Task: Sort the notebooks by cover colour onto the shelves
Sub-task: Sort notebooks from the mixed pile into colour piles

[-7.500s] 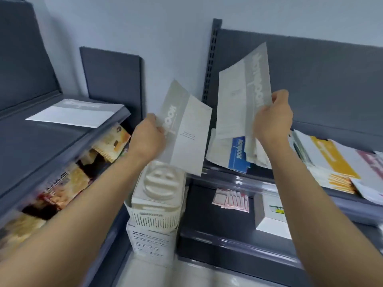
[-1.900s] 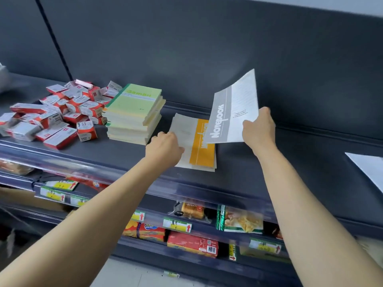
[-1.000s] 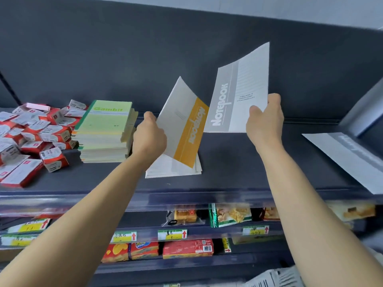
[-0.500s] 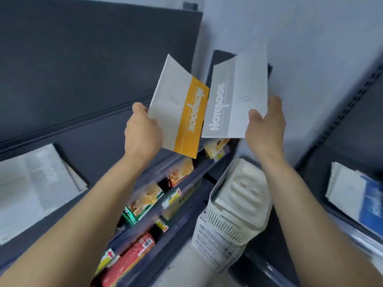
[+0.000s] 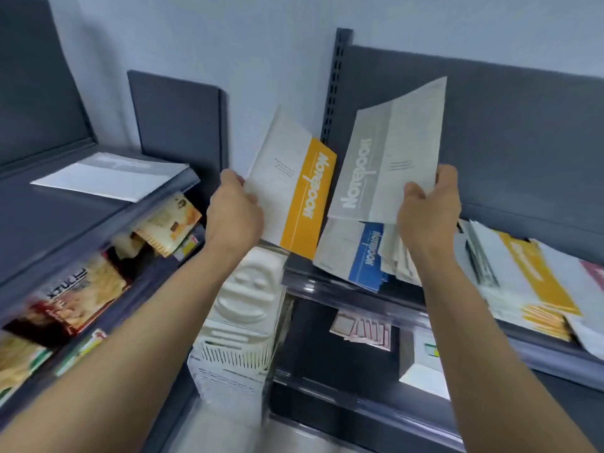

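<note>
View swings to corner: L hand [image 5: 233, 217] fingers still grasp orange-banded white paper notebook [image 5: 294, 194], R hand [image 5: 425, 214] fingers grasp grey-banded white paper notebook [image 5: 389, 158], both aloft over mixed notebook pile [image 5: 362, 256] on dark metal shelf [image 5: 330, 287], so neither shelved yet.

Right shelf [image 5: 327, 284] crowded with notebook piles [image 5: 529, 282], open room on left shelf [image 5: 58, 223], stacked baskets [image 5: 242, 308] between.

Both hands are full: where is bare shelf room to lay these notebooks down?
Free: left shelf in front of the lying grey notebook; lower shelf left of the pink packets. Crowded: right shelf, covered in notebook piles.
</note>
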`<state>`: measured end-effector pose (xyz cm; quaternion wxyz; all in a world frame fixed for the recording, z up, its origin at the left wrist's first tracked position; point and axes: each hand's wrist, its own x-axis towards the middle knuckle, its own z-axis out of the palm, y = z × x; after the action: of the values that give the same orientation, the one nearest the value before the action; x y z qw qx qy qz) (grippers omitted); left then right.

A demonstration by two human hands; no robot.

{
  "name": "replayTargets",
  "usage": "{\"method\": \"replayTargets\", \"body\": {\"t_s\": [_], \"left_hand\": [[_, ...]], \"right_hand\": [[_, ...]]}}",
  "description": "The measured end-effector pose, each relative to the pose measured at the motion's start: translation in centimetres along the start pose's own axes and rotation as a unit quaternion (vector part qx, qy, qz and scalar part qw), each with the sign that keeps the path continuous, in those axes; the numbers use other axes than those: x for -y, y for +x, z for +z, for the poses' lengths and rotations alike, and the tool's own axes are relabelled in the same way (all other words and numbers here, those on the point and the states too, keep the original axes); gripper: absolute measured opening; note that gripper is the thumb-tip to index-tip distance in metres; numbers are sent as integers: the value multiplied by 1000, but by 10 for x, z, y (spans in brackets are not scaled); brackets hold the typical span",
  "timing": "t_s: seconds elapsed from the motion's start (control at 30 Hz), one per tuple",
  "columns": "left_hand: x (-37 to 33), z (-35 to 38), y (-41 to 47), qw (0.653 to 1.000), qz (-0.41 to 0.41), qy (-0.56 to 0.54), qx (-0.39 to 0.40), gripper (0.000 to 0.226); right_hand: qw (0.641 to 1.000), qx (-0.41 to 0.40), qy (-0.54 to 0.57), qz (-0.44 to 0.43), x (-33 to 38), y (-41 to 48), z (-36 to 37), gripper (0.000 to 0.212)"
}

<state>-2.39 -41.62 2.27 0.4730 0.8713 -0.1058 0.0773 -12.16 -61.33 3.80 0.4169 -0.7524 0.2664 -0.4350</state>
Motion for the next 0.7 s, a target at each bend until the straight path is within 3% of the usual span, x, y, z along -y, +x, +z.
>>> {"method": "replayTargets", "body": {"t_s": [0.33, 0.7], "left_hand": [[-107, 167, -34, 991, 36, -48, 116, 11], [-175, 279, -26, 951, 143, -58, 267, 3]], "right_hand": [[993, -95, -69, 29, -87, 90, -147, 23], [963, -221, -136, 66, -123, 124, -233, 26]]}}
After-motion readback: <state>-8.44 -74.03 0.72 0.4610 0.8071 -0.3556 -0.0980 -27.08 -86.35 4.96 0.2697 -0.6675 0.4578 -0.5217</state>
